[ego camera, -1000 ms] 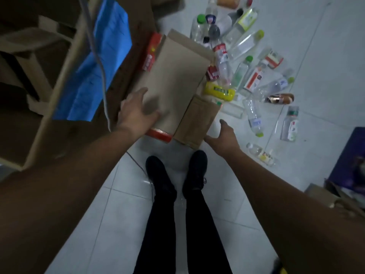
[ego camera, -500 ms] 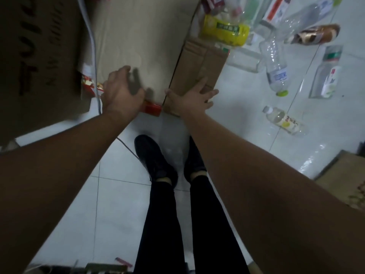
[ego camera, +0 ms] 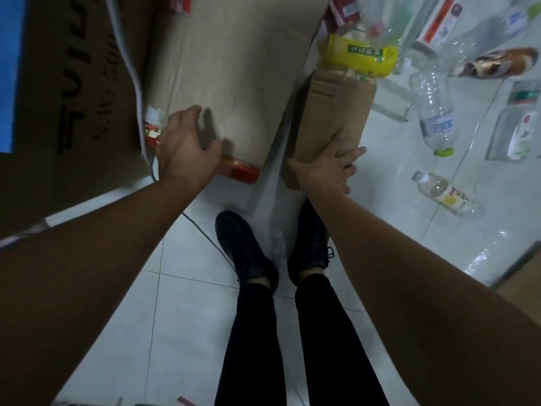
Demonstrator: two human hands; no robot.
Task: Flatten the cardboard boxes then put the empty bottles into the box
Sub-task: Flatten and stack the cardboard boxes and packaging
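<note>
Pressing on the large cardboard box (ego camera: 234,68), which lies on the tiled floor (ego camera: 175,332) just ahead of the shoes (ego camera: 246,253), the left hand (ego camera: 187,145) sets bent fingers at its near edge; grip or mere push cannot be told. The right hand (ego camera: 325,168) lays straight, spread fingers across the near end of the smaller cardboard panel (ego camera: 333,112), probably to hold it level. Empty bottles (ego camera: 436,118) lie scattered to its right, awaiting boxing.

Light was dim and bluish. Glare streaked the floor (ego camera: 483,259) at my right. Frame edges bowed; the bottles (ego camera: 436,112) up top blurred.
</note>
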